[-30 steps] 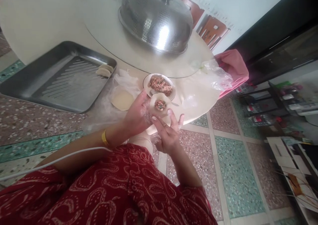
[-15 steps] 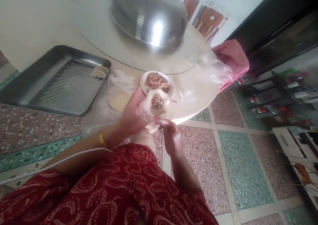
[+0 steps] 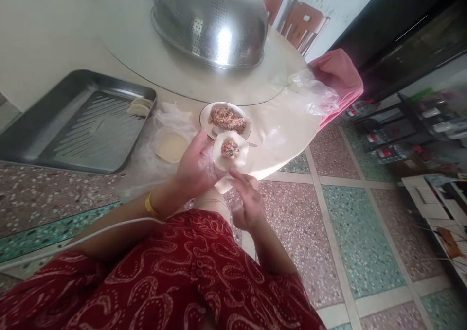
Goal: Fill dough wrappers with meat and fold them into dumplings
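Observation:
My left hand [image 3: 195,167] holds a round dumpling wrapper [image 3: 220,158] with a dab of meat filling [image 3: 230,149] in its middle. Just below it hovers my right hand [image 3: 246,201], fingers loosely curled, holding nothing that I can see. Behind the wrapper stands a small white plate of minced filling [image 3: 226,118] on the round table [image 3: 280,126]. A stack of plain wrappers [image 3: 171,147] lies on clear plastic to the left of my left hand.
A steel tray [image 3: 54,126] at the left holds two folded dumplings [image 3: 138,107] in its far corner. A perforated steel dome cover [image 3: 209,21] sits on the turntable. A plastic bag [image 3: 314,96] and pink cloth [image 3: 339,75] lie at the table's right edge.
My right hand has dropped from beside the wrapper with fingers spread to below it with fingers curled. The left hand keeps the filled wrapper.

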`<action>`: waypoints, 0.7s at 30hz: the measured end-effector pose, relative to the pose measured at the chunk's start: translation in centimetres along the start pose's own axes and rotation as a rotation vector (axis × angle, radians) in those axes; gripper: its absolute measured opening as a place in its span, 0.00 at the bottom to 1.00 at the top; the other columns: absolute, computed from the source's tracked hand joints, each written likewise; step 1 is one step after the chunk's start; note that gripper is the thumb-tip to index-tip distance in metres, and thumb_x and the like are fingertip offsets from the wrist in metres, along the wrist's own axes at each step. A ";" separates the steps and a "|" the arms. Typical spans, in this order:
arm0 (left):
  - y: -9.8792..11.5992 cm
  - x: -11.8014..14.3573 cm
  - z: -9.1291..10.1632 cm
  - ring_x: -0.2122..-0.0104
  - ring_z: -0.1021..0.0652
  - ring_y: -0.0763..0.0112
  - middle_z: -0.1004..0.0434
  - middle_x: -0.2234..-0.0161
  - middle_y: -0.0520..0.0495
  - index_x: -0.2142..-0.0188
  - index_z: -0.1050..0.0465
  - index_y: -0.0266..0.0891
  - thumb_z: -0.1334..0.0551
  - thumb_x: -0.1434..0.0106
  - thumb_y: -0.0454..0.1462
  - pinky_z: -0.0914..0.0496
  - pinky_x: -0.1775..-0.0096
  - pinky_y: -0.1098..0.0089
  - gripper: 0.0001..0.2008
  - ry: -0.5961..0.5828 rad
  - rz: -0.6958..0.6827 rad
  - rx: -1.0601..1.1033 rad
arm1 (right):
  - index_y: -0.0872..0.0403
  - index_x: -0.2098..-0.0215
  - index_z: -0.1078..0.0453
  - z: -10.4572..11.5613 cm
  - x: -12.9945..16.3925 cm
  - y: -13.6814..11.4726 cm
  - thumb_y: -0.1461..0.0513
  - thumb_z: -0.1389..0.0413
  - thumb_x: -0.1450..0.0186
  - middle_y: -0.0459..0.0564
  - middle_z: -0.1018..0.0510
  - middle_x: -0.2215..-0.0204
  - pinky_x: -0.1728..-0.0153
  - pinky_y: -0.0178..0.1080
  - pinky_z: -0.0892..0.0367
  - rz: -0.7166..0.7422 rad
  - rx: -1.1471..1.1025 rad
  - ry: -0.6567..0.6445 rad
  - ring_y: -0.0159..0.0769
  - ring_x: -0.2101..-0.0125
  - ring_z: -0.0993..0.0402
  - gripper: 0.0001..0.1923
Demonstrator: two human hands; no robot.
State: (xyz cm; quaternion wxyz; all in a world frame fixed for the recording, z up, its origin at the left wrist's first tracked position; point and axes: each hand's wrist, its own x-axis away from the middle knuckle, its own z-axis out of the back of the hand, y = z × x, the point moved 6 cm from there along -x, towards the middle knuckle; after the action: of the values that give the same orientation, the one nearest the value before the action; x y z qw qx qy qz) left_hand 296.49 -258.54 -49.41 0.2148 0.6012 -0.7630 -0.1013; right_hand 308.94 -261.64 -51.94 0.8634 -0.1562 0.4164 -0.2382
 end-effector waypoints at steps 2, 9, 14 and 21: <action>0.0 0.0 -0.4 0.51 0.22 0.55 0.20 0.62 0.42 0.49 0.28 0.35 0.64 0.28 0.50 0.26 0.52 0.59 0.32 -0.039 -0.001 0.049 | 0.46 0.35 0.44 -0.5 -0.1 -0.2 0.54 0.57 0.31 0.51 0.28 0.41 0.57 0.49 0.31 0.048 0.151 -0.079 0.45 0.52 0.27 0.26; 0.3 0.3 -0.5 0.52 0.22 0.56 0.19 0.61 0.41 0.49 0.28 0.34 0.61 0.27 0.49 0.26 0.53 0.60 0.30 -0.002 0.011 0.048 | 0.48 0.33 0.45 0.8 0.5 -0.1 0.57 0.54 0.32 0.49 0.27 0.41 0.59 0.49 0.32 0.167 0.221 -0.016 0.48 0.53 0.28 0.28; -0.1 0.2 -0.2 0.53 0.22 0.55 0.20 0.62 0.39 0.49 0.28 0.34 0.63 0.29 0.52 0.26 0.55 0.58 0.33 -0.004 0.075 0.030 | 0.43 0.33 0.46 1.0 0.8 0.9 0.57 0.54 0.31 0.44 0.25 0.43 0.61 0.48 0.31 0.168 0.263 -0.018 0.46 0.54 0.27 0.27; -0.1 0.1 0.5 0.52 0.22 0.56 0.20 0.61 0.42 0.51 0.27 0.37 0.55 0.30 0.50 0.27 0.52 0.60 0.26 -0.012 0.046 -0.048 | 0.41 0.35 0.44 2.1 0.2 1.4 0.51 0.55 0.30 0.45 0.23 0.45 0.58 0.49 0.30 0.146 0.354 0.058 0.44 0.54 0.27 0.26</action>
State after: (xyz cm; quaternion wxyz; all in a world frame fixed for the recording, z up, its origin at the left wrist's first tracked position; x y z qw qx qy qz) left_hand 296.32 -258.71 -49.90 0.2269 0.5777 -0.7752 -0.1180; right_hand 311.13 -260.45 -51.49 0.8800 0.0357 0.4030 -0.2489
